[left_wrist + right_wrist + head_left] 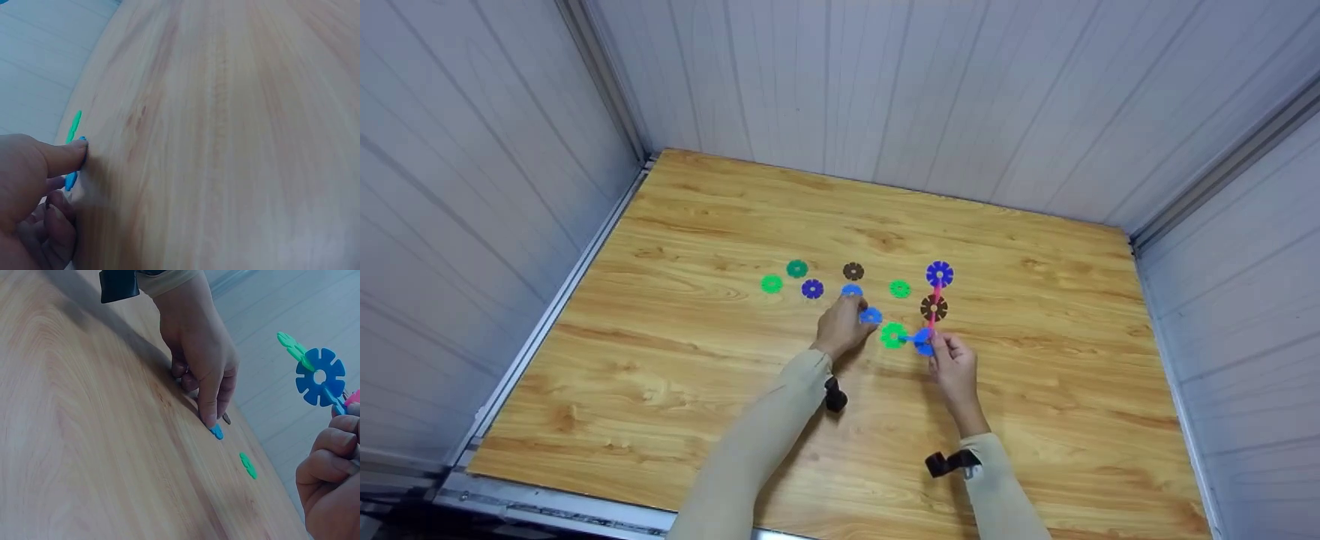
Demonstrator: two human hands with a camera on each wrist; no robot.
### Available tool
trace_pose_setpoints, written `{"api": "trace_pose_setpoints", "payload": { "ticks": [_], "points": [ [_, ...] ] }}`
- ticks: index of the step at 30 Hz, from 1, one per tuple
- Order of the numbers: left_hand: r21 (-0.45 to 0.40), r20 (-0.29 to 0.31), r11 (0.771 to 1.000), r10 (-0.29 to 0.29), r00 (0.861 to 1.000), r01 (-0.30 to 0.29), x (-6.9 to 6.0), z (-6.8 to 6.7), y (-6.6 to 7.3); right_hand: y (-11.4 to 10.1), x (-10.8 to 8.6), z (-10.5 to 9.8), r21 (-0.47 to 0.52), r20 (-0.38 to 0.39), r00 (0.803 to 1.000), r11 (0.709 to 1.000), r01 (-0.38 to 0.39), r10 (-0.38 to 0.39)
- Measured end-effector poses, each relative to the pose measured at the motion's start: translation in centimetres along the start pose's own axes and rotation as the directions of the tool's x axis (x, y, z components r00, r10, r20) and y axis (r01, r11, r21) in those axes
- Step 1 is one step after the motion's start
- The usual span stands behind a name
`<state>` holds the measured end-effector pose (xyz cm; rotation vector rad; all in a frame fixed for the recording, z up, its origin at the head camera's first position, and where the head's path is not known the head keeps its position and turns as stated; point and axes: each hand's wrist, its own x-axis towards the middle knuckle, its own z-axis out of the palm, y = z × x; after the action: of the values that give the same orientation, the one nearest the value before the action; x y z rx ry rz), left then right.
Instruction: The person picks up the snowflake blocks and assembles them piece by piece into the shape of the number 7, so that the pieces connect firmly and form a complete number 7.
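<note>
The right hand (956, 369) pinches a chain of interlocked, slotted plastic discs (922, 345) at the join between a blue disc and a pink one. The chain sits right of centre in the head view, bent at a corner: bright green at its left end, dark blue at its upper end. The left hand (841, 326) pinches a round, slotted light blue plastic disc (870, 318) near mid-frame, apart from the chain.

Handling: judged light, stiff and smooth-faced; the slotted joints are the likely weak points. Grip the flat faces beside a joint; leave the free slots uncovered.

Surroundings: a second light blue slotted disc (851, 290) lies just beyond the left fingertips and could be nudged. Past it lies a loose brown slotted disc (848, 271); to the right, a loose green one (894, 288). Left of centre lie light green (766, 284), teal (792, 268) and dark blue (807, 289) slotted discs. Pale panelled walls (855, 90) stand well apart from the work.
</note>
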<state>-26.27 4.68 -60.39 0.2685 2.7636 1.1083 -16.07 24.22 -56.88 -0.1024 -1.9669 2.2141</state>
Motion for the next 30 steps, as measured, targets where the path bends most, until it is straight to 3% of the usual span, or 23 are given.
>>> {"api": "trace_pose_setpoints", "payload": {
  "ticks": [10, 19, 22, 26, 30],
  "points": [
    [-0.056, -0.033, 0.998, 0.033, 0.999, -0.035, -0.5, 0.3, -0.7, -0.2, 0.1, 0.0, -0.025, -0.014, 0.999, 0.998, -0.052, 0.052],
    [-0.210, -0.107, 0.976, 0.039, 0.993, -0.061, -0.7, 0.3, -1.4, 0.0, 0.0, 0.0, -0.015, -0.021, 1.000, 1.000, -0.004, 0.003],
    [-0.306, -0.132, 0.949, 0.032, 0.991, -0.071, -1.0, 0.3, -1.5, 0.0, 0.1, 0.0, 0.007, -0.026, 1.000, 1.000, -0.007, 0.007],
    [-0.453, -0.158, 0.883, 0.054, 0.986, -0.121, -1.3, 0.0, -1.8, 0.0, 0.2, 0.0, 0.028, -0.035, 0.999, 0.999, -0.018, 0.018],
    [-0.528, -0.161, 0.834, 0.086, 0.983, -0.160, -1.7, -0.3, -2.2, 0.0, 0.3, 0.0, 0.042, -0.039, 0.999, 0.999, -0.014, 0.015]
  ]
}}
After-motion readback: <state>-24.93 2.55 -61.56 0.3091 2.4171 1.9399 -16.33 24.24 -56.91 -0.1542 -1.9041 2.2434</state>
